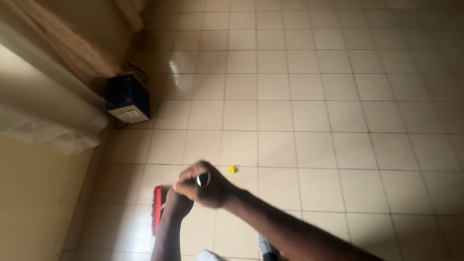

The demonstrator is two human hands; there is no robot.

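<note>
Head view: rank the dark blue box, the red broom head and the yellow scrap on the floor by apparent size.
1. Dark blue box, largest.
2. Red broom head, partly hidden behind the hands, so its full size is unsure.
3. Yellow scrap, clearly smallest.

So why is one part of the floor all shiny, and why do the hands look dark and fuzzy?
Head view: light glares off the tiled floor near the blue box. Head view: the right hand and left hand on the broom handle are dim and slightly blurred. Head view: the red broom head and small yellow thing look soft, and everything is tilted.
</note>
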